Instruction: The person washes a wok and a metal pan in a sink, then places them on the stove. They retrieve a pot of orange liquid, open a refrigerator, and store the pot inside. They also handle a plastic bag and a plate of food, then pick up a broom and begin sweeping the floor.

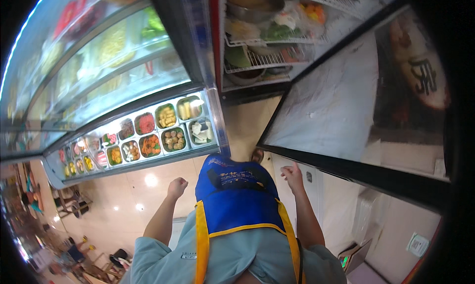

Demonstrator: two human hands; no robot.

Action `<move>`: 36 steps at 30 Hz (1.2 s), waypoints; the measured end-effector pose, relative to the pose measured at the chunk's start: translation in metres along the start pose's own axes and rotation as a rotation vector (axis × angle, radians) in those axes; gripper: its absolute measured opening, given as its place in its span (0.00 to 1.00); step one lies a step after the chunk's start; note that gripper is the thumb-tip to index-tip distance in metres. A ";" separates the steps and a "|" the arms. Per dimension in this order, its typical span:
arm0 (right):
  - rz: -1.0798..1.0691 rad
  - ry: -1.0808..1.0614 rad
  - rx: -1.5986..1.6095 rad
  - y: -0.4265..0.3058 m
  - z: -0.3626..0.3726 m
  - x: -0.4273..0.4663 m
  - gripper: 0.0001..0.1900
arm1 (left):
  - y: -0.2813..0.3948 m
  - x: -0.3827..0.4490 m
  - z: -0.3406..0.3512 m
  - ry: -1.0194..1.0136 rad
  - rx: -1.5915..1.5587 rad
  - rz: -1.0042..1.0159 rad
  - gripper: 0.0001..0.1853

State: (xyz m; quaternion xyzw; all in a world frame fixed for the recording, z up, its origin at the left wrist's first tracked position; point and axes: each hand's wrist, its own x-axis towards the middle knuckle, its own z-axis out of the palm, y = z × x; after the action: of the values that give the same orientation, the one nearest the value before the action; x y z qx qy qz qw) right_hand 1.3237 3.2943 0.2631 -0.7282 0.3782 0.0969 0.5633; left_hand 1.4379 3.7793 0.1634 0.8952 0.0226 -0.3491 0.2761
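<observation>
My left hand (pixel 177 187) hangs beside the blue apron (pixel 241 210), its fingers curled in with nothing visible in them. On the other side, my right hand (pixel 292 175) is raised near the lower edge of an open glass door (pixel 319 109), fingers apart and holding nothing; whether it touches the door I cannot tell. Ahead stands an open fridge with white wire shelves (pixel 271 61), bearing a metal bowl (pixel 256 6) and bagged vegetables (pixel 282 28). To the left, a lit display case (pixel 219 117) holds rows of metal trays with sausages, meatballs and other foods.
The open door's black frame (pixel 352 176) reaches across the right side. Above the trays rises the glazed upper case (pixel 111 61) with greens and noodles. Tiled floor (pixel 122 195) shows at left, with several seated people and chairs farther off. Stacked clear containers (pixel 365 213) stand at lower right.
</observation>
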 end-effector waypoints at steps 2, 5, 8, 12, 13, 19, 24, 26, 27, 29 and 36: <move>-0.098 -0.210 -0.120 -0.033 0.000 0.005 0.26 | 0.005 0.000 0.007 0.049 -0.080 0.011 0.14; -0.163 -0.349 -0.188 -0.073 -0.002 0.013 0.26 | 0.008 0.004 0.024 0.110 -0.198 0.006 0.13; -0.232 -0.326 -0.192 -0.068 -0.029 0.034 0.25 | 0.006 0.004 0.049 0.100 -0.376 -0.095 0.11; -0.204 -0.242 -0.217 -0.050 -0.073 0.042 0.25 | 0.001 -0.023 0.074 0.031 -0.594 -0.285 0.07; -0.188 -0.229 -0.223 -0.044 -0.084 0.041 0.25 | -0.001 -0.034 0.083 0.024 -0.623 -0.342 0.06; -0.152 -0.141 -0.202 0.020 -0.164 0.048 0.24 | 0.009 -0.073 0.135 -0.028 -0.664 -0.566 0.06; -0.030 -0.068 -0.043 0.026 -0.194 0.060 0.23 | 0.091 -0.060 0.140 -0.037 -0.549 -0.448 0.07; -0.004 -0.048 -0.015 0.009 -0.205 0.079 0.22 | 0.124 -0.031 0.127 -0.045 -0.471 -0.378 0.07; -0.012 -0.042 -0.038 0.005 -0.209 0.087 0.22 | 0.137 -0.021 0.120 -0.051 -0.430 -0.351 0.07; -0.051 -0.015 -0.032 0.010 -0.218 0.107 0.22 | 0.184 0.007 0.096 -0.055 -0.384 -0.267 0.07; -0.010 0.255 0.152 -0.010 -0.277 0.186 0.22 | 0.393 0.166 0.018 -0.112 0.238 0.335 0.08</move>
State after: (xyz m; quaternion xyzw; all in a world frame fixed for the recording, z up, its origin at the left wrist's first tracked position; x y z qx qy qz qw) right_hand 1.3807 2.9650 0.2606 -0.6918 0.4490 -0.0281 0.5648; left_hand 1.6434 3.4124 0.2349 0.8919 -0.1834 -0.3478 0.2235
